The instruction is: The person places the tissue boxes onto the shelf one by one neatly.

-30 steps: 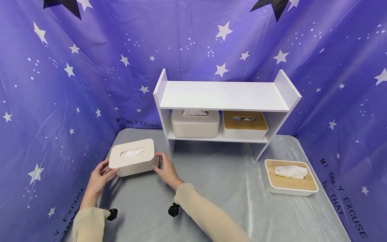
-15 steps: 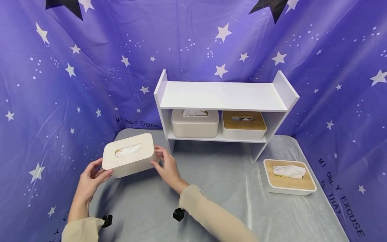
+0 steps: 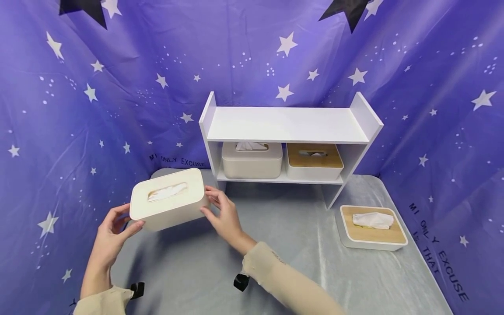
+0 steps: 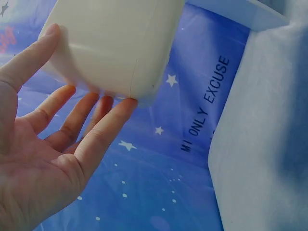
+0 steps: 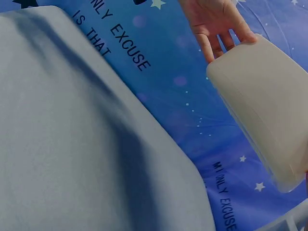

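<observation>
A cream tissue box [image 3: 173, 217] with white tissue in its slot is held up by its two ends, over the left part of the table. My left hand [image 3: 107, 239] grips its left end; in the left wrist view the thumb [image 4: 45, 45] lies on one side and the fingertips meet another edge. At the box's right end my right hand [image 3: 227, 217] holds on, thumb toward the front. The box tilts, its right end higher in the head view. From the right wrist, the box's pale underside [image 5: 264, 96] shows, while the right hand is almost wholly out of frame.
A white two-tier shelf [image 3: 283, 124] stands at the back. Its lower tier holds a cream tissue box [image 3: 252, 166] and a white one with a wooden lid [image 3: 315, 159]. Another wooden-lidded tissue box [image 3: 372, 236] lies on the grey tabletop [image 3: 283, 245] at right. Purple star-patterned curtains surround it.
Both hands have raised the cream tissue box off the table and drawn it slightly left, and it appears larger. The view has shifted a little; the shelf and other boxes stay put.
</observation>
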Available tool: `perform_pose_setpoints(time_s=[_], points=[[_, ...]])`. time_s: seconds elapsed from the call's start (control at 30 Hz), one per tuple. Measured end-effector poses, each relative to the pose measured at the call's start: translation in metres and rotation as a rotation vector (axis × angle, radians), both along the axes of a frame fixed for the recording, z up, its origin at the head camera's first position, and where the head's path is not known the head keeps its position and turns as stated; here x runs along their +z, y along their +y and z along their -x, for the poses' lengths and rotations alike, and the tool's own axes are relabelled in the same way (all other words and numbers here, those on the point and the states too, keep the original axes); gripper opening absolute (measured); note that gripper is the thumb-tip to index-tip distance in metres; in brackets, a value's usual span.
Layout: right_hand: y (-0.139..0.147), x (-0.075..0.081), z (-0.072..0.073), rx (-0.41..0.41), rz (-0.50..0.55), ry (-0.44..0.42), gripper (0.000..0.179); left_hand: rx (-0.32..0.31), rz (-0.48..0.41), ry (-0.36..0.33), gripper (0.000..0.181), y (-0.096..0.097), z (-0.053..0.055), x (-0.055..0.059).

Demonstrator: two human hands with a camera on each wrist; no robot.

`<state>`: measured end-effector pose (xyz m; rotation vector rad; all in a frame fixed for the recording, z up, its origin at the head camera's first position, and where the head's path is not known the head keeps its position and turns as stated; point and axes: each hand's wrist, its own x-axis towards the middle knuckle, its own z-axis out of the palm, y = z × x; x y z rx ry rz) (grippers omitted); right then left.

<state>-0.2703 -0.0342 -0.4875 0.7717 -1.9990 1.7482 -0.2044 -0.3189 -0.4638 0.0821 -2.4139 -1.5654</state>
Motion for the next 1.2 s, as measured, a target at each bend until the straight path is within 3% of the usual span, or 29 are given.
perform_pose_setpoints(time_s=[0.27,0.63,0.93,1.2], points=[[0.024,0.045,-0.025,-0.004,0.002,0.023,0.037,0.015,0.077,0.021,0.054,0.018,-0.005,0.016],[0.053,0.071,-0.034,-0.030,0.035,0.007,0.038,-0.011,0.118,0.106,0.057,0.050,-0.009,0.045],[0.073,0.061,-0.024,-0.060,0.078,-0.004,0.043,-0.017,0.106,0.182,0.061,0.074,-0.009,0.059],[0.093,0.065,-0.028,-0.086,0.089,0.044,0.041,-0.062,0.092,0.253,0.063,0.090,-0.009,0.068]])
